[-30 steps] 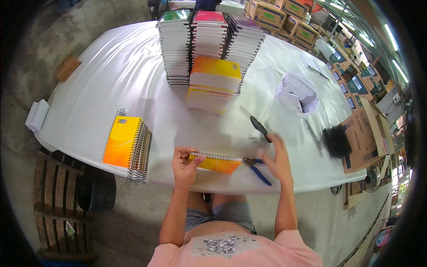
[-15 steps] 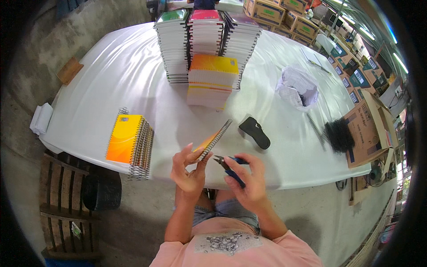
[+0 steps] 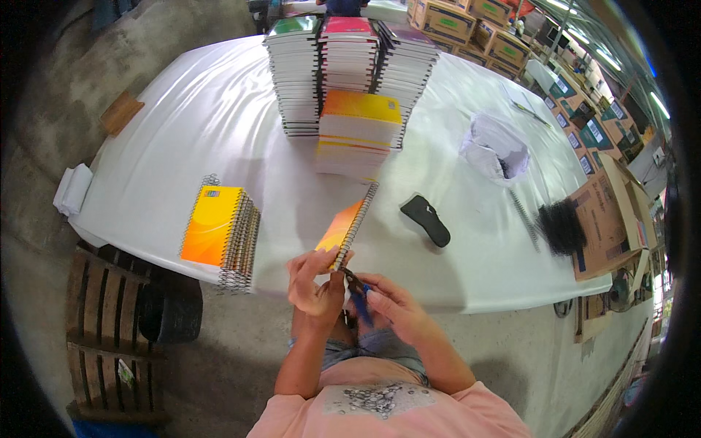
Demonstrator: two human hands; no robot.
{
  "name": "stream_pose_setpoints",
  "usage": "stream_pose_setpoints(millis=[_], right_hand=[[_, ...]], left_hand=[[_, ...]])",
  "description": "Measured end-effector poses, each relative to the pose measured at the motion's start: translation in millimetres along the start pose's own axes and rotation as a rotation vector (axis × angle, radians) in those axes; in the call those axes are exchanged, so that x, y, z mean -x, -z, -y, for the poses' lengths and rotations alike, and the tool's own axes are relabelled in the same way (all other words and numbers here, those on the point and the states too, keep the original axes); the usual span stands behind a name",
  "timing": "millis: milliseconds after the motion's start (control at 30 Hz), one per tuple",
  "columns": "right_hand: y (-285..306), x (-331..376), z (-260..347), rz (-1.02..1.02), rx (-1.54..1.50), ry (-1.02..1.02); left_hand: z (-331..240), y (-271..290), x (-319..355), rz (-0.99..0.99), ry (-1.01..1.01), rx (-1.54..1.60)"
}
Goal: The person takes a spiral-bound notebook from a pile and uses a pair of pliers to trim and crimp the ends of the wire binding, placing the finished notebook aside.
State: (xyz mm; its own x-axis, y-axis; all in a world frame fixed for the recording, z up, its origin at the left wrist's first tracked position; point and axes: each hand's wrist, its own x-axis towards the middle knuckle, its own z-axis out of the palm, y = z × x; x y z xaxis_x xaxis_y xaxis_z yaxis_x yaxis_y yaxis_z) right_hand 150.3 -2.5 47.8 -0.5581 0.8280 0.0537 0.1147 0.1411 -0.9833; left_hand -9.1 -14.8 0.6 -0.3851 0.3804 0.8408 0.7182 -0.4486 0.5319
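Observation:
My left hand (image 3: 315, 285) grips a small yellow-orange spiral notebook (image 3: 343, 228) by its near end, its black coil edge facing right. Closed around blue-handled pliers (image 3: 359, 301), my right hand (image 3: 391, 306) holds their dark jaws against the near end of the coil. Whether the jaws are pinched on the wire I cannot tell. Beyond the hands, to the right, lies a black case-like piece (image 3: 426, 220). A pile of yellow spiral notebooks (image 3: 213, 226) with coils sticking out sits at the table's left front.
Tall stacks of notebooks (image 3: 349, 66) and unbound yellow booklets (image 3: 359, 135) stand at the back middle. A white bag (image 3: 495, 150) is at right, with black coils (image 3: 561, 226) spilling from a carton (image 3: 606, 219). A black bin (image 3: 169, 312) stands below the table's left edge.
The pliers have moved left from beside the notebook to the coil's near end. My left hand has tilted the notebook so more of its cover shows. The view has shifted slightly.

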Motion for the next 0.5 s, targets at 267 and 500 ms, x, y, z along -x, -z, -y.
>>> stream_pose_setpoints(millis=[267,500], right_hand=[[31.6,-12.9,-51.0,-0.352,1.24,-0.124],[-45.5,-84.7,32.3,-0.014,-0.331,0.421]], left_hand=[[-11.3,21.8,-33.0,-0.37,0.527,0.567],[-27.2,78.5,-61.7,-0.451,0.504,0.524]])
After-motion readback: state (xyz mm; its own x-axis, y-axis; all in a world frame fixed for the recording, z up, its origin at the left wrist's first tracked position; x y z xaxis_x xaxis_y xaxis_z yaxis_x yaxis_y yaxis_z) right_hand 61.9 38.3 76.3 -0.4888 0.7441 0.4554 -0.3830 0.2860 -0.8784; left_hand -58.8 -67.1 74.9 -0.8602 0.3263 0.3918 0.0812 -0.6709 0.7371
